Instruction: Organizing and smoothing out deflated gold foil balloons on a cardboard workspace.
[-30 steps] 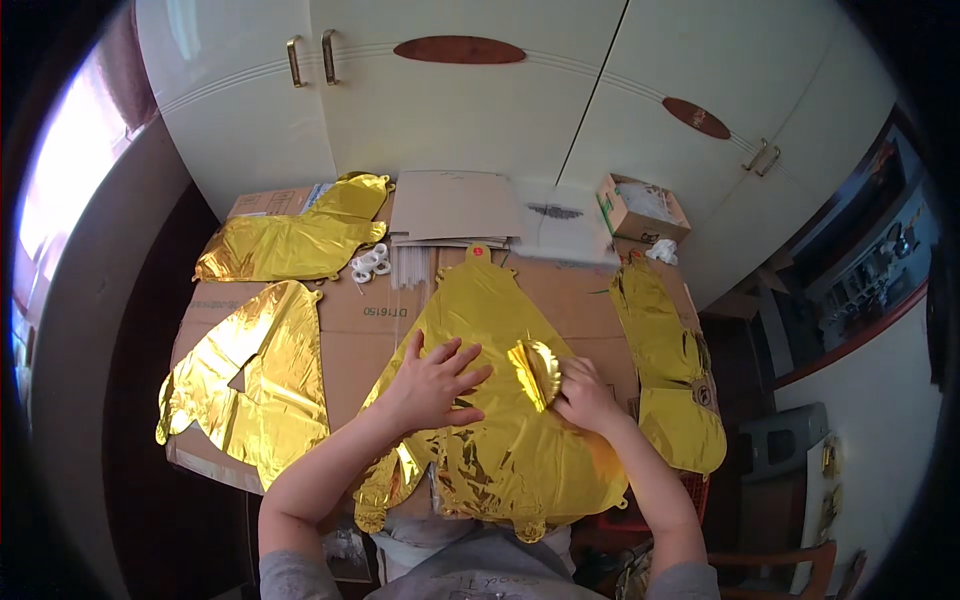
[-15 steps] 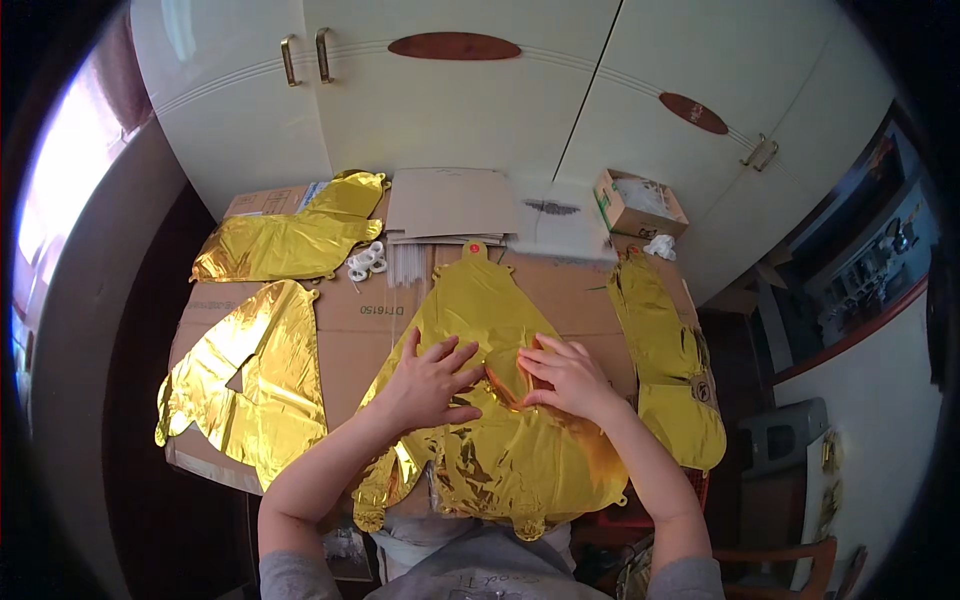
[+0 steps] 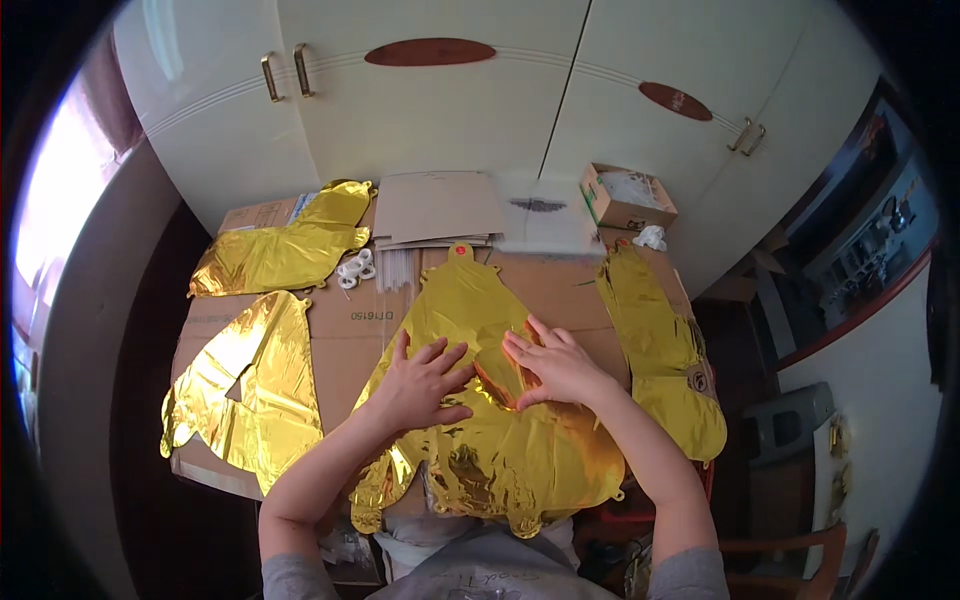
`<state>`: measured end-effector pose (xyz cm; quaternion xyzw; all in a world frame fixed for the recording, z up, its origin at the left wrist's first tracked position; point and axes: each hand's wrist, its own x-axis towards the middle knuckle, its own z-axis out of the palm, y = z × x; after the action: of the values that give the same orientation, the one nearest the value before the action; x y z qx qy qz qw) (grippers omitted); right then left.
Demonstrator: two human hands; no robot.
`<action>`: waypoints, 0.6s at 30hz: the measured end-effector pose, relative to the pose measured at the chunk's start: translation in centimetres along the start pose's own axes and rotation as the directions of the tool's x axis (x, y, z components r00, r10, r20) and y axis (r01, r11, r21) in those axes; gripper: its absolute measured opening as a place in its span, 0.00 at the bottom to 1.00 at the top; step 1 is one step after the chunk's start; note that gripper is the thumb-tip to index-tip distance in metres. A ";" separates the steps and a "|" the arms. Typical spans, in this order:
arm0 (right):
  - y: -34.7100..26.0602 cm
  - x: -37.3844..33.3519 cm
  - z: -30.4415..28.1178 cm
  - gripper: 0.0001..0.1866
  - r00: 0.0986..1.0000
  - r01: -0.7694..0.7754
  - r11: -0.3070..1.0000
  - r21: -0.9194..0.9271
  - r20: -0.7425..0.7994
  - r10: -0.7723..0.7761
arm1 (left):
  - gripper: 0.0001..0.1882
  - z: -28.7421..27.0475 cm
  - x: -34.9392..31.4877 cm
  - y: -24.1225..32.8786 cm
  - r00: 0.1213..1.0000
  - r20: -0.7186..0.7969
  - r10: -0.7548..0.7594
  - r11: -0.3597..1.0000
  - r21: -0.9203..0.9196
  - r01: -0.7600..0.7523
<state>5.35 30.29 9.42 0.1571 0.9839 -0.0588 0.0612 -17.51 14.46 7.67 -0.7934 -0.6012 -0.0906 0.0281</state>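
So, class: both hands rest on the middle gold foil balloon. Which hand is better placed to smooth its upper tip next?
Probably the right hand: it lies higher on the gold balloon, fingers pointing toward the tip. The left hand sits lower, flat on the left side, well placed to hold it steady.

Left hand (image 3: 420, 385) and right hand (image 3: 555, 365) flat, fingers spread, side by side, palms down.

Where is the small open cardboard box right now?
In the head view, the open cardboard box sits at the table's far right, against the white cabinet doors, just behind a crumpled white wad.
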 end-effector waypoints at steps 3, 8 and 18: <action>0.1 0.1 0.1 0.58 1.000 -0.005 1.000 0.012 0.013 0.005 | 0.30 -1.2 0.4 0.4 1.000 0.031 -0.002 0.999 -0.040 0.004; 0.0 -0.1 0.1 0.59 1.000 -0.022 0.999 0.035 -0.007 0.022 | 0.20 -3.2 1.7 1.4 0.998 -0.054 0.014 1.000 0.014 -0.013; 0.1 0.0 0.8 0.64 0.997 -0.059 0.994 0.089 -0.039 0.062 | 0.16 0.6 4.8 4.6 0.972 -0.011 0.236 0.938 -0.258 -0.231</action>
<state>5.52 30.31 8.65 0.1906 0.9762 -0.0970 0.0353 -11.78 17.81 8.18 -0.8568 -0.4863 -0.1560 -0.0709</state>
